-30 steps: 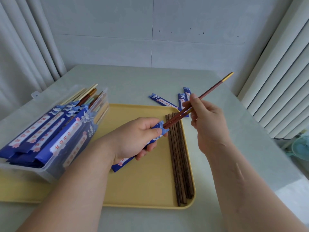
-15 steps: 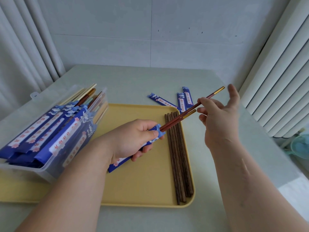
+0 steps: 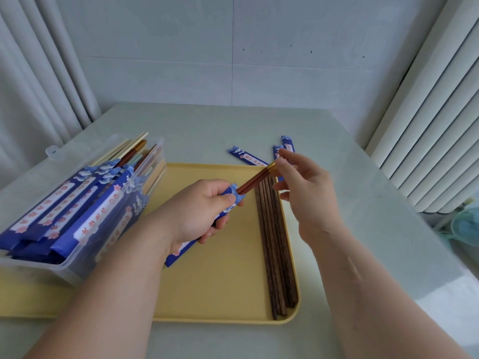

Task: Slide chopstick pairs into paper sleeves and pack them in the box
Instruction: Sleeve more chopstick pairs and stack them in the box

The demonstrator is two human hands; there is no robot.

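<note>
My left hand (image 3: 199,211) grips a blue paper sleeve (image 3: 178,251) over the yellow tray (image 3: 223,288). A reddish-brown chopstick pair with gold ends (image 3: 255,178) sticks out of the sleeve's mouth, most of its length inside. My right hand (image 3: 303,193) is at the gold ends, its fingers spread, with a fingertip against the tips. Several dark wooden chopsticks (image 3: 276,250) lie along the tray's right side. A clear plastic box (image 3: 85,224) on the left holds several sleeved pairs. Three empty blue sleeves (image 3: 246,156) lie on the table beyond the tray.
The tray sits on a pale green table (image 3: 363,229). Curtains (image 3: 39,73) hang at the left, a ribbed white radiator (image 3: 427,125) stands at the right. A small fan (image 3: 466,226) shows at the far right edge.
The chopstick pair has slid much deeper into the sleeve. My right hand let go of the shafts, moved toward the sleeve and now touches only the gold ends.
</note>
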